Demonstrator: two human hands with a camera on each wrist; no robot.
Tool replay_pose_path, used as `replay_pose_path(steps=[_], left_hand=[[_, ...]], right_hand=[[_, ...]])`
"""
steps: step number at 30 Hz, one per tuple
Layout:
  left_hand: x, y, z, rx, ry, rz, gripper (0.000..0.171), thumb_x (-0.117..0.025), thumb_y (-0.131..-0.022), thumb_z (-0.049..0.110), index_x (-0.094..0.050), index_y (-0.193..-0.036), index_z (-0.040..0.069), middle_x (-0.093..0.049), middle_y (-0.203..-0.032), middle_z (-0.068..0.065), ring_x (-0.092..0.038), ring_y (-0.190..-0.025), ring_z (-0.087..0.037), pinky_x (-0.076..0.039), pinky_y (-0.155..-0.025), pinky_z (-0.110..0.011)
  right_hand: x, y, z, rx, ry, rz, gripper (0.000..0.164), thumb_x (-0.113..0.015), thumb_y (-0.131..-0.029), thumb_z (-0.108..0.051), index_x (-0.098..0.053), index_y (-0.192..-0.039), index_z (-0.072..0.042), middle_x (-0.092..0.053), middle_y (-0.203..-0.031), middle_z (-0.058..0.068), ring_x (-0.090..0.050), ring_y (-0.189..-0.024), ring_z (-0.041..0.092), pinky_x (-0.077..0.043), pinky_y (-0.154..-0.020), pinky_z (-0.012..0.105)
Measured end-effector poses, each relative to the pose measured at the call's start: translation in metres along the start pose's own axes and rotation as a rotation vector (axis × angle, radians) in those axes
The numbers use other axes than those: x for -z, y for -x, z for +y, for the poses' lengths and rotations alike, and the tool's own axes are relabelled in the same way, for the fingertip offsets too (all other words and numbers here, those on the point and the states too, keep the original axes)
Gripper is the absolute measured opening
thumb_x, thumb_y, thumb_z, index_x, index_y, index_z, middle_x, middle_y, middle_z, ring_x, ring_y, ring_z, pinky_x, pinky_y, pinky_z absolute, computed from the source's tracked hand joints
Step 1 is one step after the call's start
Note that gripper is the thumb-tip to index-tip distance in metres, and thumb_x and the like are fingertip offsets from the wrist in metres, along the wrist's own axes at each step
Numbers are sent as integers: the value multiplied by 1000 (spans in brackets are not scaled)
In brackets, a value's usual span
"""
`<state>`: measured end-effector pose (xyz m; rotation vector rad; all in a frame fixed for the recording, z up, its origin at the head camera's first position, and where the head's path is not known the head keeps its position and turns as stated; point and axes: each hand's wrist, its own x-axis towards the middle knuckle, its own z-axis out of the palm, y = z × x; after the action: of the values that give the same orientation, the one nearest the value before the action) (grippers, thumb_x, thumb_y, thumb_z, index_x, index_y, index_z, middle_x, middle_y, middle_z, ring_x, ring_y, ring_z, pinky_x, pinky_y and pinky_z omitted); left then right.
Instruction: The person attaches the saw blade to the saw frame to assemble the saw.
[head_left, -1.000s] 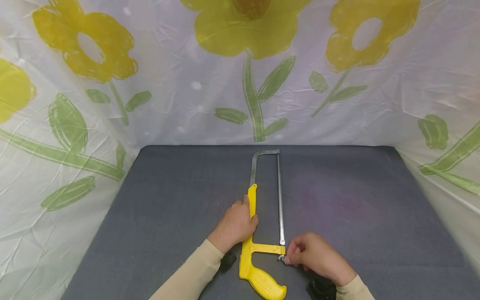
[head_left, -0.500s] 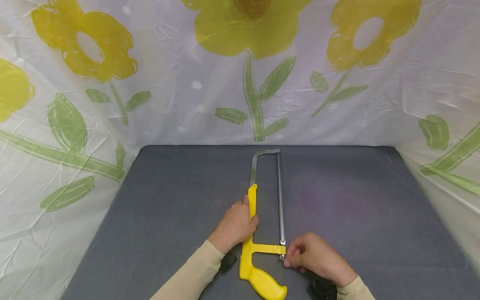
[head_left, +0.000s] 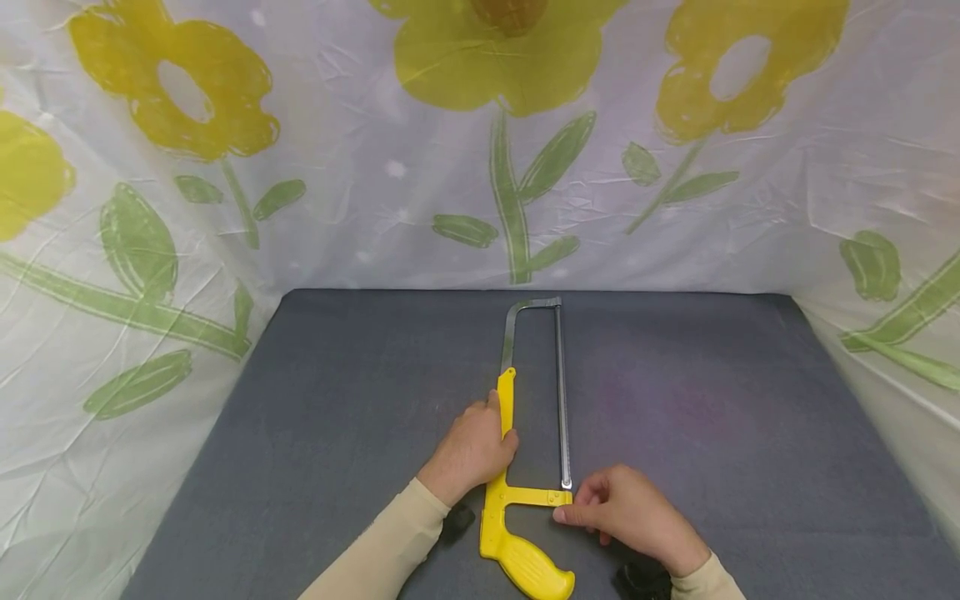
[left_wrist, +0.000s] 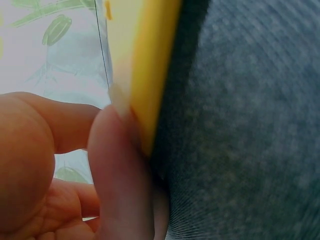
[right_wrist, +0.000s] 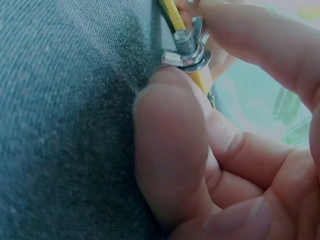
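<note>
A hacksaw [head_left: 521, 554] with a yellow handle and frame lies on the grey cloth, its silver front arm pointing away and its blade [head_left: 562, 400] on the right. My left hand [head_left: 471, 448] grips the yellow frame bar [left_wrist: 156, 60] above the handle, index finger stretched along it. At the blade's near end, my right hand [head_left: 637, 512] works with thumb and fingers curled around a metal wing nut [right_wrist: 190, 59] on a threaded bolt [right_wrist: 184, 41]. A fingertip touches one wing in the right wrist view. From the head view, my thumb hides the nut.
Grey cloth [head_left: 360, 375] covers the table. A white curtain [head_left: 360, 192] printed with yellow flowers hangs behind it and along both sides. Dark objects [head_left: 643, 577] sit under my wrists, partly hidden.
My right thumb has moved left across the wing nut, which showed beside the fingertips before and turned between the earlier frames. My left hand and the hacksaw stay in place.
</note>
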<state>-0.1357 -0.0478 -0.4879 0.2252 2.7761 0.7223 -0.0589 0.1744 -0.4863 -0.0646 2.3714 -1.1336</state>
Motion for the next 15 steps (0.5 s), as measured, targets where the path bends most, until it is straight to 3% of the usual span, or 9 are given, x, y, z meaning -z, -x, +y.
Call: replay_pose_path(steps=[8,15], left_hand=[[0,0,1,16,5,-15,75,-64,-97,30,-33,-154,-7,-63,-119,-19,-57,-71,-15,-53,-60,-27],[1,1,1,5,13,-14,75,-65,-97,29,-32,-154,-7,-63,-116,-18,-56,-67,-14,-49,-54,-23]], right_hand=[[4,1,1,7,-71,-67,32,-79,-83,-44,-75,-74,-13,-65,-63,-2,-59,-51,16,-47,-48,33],[5,2,4,80,-175,-138,27,-76,-88,-30,-75,-77,-6,-67,-65,4,-60,-50,15,-53,-52,34]])
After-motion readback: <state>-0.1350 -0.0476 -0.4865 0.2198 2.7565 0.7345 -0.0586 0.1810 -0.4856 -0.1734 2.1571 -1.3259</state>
